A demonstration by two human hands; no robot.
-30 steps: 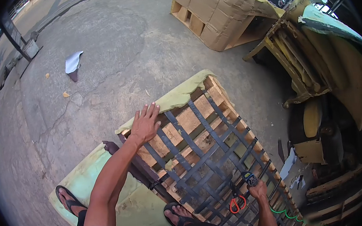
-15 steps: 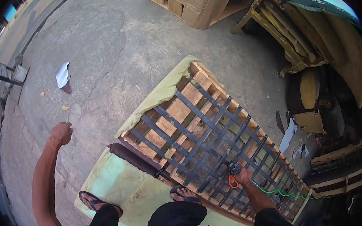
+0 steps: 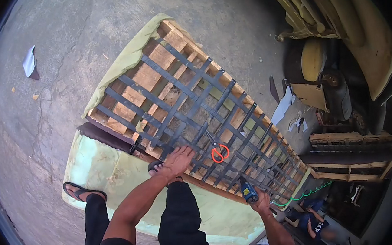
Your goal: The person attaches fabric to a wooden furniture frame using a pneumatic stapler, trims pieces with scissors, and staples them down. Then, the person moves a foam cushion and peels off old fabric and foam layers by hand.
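Note:
My left hand (image 3: 180, 161) lies with fingers stretched out on the near edge of a sofa frame (image 3: 181, 28), touching the black webbing straps (image 3: 188, 93) woven across it. In my right hand (image 3: 261, 202) is a blue and black staple gun (image 3: 247, 190), held low over the frame's near side. A green coiled hose (image 3: 305, 194) runs off to the right beside that hand. Scissors (image 3: 219, 153) with orange handles rest on the webbing between my two hands. Pale foam (image 3: 125, 84) covers the frame's left end.
My feet stand on a foam-covered piece (image 3: 121, 175) along the near side. Old sofa parts (image 3: 337, 31) pile up at the right, with white scraps (image 3: 284, 105) on the concrete floor. Another person (image 3: 315, 221) is at lower right.
My left hand has come in from the far left onto the frame's edge. The staple gun has moved away from the scissors toward the frame's near side. The view has shifted.

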